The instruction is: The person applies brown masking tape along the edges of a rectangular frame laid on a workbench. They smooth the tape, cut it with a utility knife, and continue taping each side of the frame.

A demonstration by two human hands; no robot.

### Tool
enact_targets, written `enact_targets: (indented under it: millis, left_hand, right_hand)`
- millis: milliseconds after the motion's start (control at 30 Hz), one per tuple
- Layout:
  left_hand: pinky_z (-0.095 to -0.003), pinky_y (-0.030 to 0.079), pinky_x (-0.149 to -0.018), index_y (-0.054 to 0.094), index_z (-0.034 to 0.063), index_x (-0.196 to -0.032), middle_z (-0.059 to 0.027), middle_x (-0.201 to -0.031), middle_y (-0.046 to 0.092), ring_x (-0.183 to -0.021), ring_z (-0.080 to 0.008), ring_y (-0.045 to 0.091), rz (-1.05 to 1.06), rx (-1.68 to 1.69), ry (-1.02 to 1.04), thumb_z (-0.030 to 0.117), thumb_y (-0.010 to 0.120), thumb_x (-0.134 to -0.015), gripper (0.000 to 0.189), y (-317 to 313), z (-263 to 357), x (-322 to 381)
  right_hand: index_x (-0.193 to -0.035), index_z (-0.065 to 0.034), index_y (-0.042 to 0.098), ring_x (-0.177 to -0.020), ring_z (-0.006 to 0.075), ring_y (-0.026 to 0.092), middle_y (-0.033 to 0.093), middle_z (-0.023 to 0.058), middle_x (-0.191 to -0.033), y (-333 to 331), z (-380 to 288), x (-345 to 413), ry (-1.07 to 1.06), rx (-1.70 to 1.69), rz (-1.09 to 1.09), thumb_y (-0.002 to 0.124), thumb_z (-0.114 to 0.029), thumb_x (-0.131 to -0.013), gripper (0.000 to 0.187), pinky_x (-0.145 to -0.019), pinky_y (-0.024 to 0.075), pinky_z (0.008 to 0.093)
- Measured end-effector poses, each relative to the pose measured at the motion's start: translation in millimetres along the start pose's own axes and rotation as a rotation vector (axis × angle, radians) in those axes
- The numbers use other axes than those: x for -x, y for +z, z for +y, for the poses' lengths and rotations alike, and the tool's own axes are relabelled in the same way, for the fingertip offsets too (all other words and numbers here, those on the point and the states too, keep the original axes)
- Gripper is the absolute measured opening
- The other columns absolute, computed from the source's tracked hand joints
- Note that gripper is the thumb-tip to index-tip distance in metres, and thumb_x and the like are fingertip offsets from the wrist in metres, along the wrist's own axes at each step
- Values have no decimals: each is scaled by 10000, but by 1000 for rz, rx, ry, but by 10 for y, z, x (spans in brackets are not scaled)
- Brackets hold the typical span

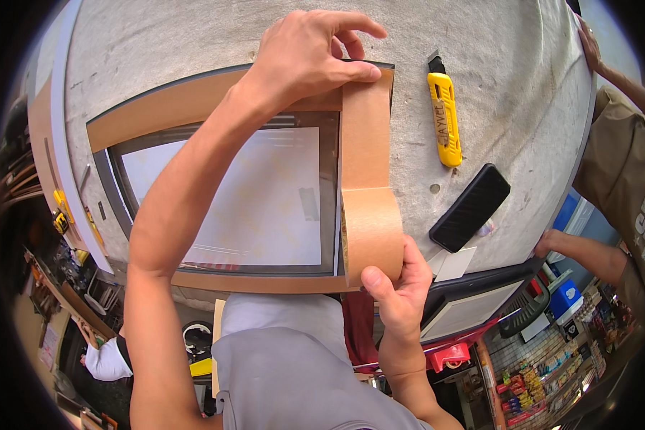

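Note:
A picture frame lies back side up, with brown paper tape [209, 98] along its far and near edges and a white sheet [258, 199] inside. A strip of brown tape [365, 140] runs down the frame's right side from the far corner. My left hand [312, 54] rests at that corner, thumb on the strip's end, other fingers curled and apart, holding nothing. My right hand [400, 285] grips the tape roll [375, 234] near the frame's lower right corner; the strip is joined to the roll. To the right lies a yellow utility knife [445, 118], blade out.
A black phone [470, 208] and white card pieces [453, 263] lie on the cloth-covered table [516, 107]. A person [618, 156] stands at the right edge, hands on the table's rim. At left are a long pale strip [67, 134] and a tape measure [60, 221].

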State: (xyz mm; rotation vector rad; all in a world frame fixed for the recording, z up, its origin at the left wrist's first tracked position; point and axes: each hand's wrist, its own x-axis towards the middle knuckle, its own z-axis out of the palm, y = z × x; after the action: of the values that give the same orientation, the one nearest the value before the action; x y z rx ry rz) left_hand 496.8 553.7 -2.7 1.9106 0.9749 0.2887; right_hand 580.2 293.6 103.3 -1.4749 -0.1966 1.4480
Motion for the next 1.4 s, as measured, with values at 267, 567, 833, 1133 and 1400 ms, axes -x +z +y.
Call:
enact_targets:
  millis: [267,567,833,1133,1400]
  left_hand:
    - [-344,525,-864,691,84,-1202,-117,-1060,717,-969,-188,659,-306,34,75,487,637,-907,502,-248,-112,-110]
    - [-376,493,-476,739,54,-740,-111,-574,652,-487,-205,615,-150,-564,82,442,464,-1017,550,419,454,-450]
    - [-396,535,-534,720,29,-645,-168,-583,663,-561,-274,694,120,-543,253,414,476,-1003,579,526,249,-464]
    - [-430,560,-673,754,9,-738,-211,-727,710,-713,-332,724,144,-564,266,462,483,-982,582,489,265,-470]
    - [-446,550,-759,760,9,-819,-209,-840,731,-832,-342,724,65,-569,230,473,457,-984,578,483,288,-467]
  right_hand:
    - [-1187,69,589,-880,89,625,693,65,-989,7,-14,10,4,55,9,751,-105,-893,378,-812,502,251]
    - [-928,-24,714,-797,244,650,706,69,-883,-106,88,-64,-409,833,17,810,-379,-814,385,-1077,332,463]
    - [-826,-58,695,-659,196,511,615,32,-690,-387,363,624,-64,626,-184,858,-344,-748,338,-772,362,329]
    - [-1163,8,660,-716,130,620,699,68,-862,-396,948,1495,50,344,131,763,-104,-873,327,-670,503,276]
    - [-1035,-11,745,-777,129,639,716,84,-862,-700,1590,1391,-16,291,-5,757,38,-834,208,-673,496,256]
